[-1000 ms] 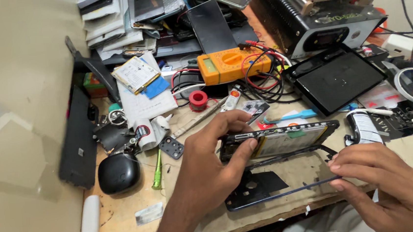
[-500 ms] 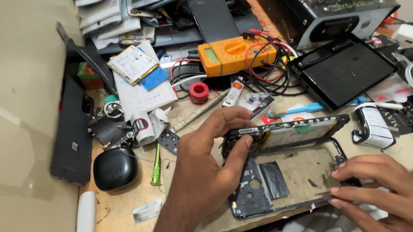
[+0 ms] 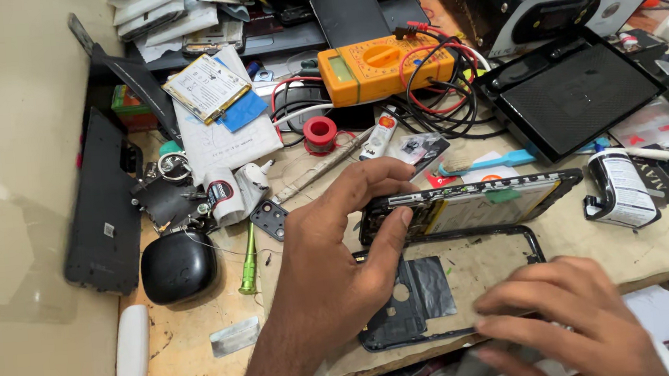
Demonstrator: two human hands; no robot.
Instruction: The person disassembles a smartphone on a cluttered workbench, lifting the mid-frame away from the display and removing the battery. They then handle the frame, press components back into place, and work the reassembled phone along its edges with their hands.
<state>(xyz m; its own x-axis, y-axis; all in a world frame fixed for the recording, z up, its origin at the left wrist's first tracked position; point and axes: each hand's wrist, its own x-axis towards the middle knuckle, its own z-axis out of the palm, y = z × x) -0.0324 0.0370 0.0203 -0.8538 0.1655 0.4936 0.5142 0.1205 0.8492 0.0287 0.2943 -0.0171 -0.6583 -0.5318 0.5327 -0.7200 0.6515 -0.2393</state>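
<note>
Looking at the left side first, what do you see? (A)

I see a flat black phone back (image 3: 101,206), a round black case (image 3: 177,265) and a little green screwdriver (image 3: 247,250) on the messy wooden table (image 3: 182,375). (B)

And the left hand (image 3: 331,252)? (A)

It is just to the right of the screwdriver. Its thumb and fingers pinch the left end of the open phone (image 3: 471,205). The phone stands tilted up on its long edge, and you can see the inside parts. (B)

Where is the rest of it? (A)

The thin black frame (image 3: 439,303) lies flat on the table, just under the phone and very near it. (B)

What is the right hand (image 3: 567,317) doing? (A)

Its fingers lie on the lower right edge of the frame and seem to press it down. I cannot tell if they grip it, because the hand hides that edge. (B)

So which step is this? (A)

I think the phone is being pulled away from its frame. One hand lifts and the other holds down. (B)

What would the next move need? (A)

I guess a slow, soft pull, with the frame kept flat, so nothing thin bends or snaps. (B)

And farther right? (A)

A yellow meter (image 3: 376,65) with red and black wires sits at the back, then a black tray (image 3: 582,93) and a small white bottle (image 3: 621,189). (B)
</note>
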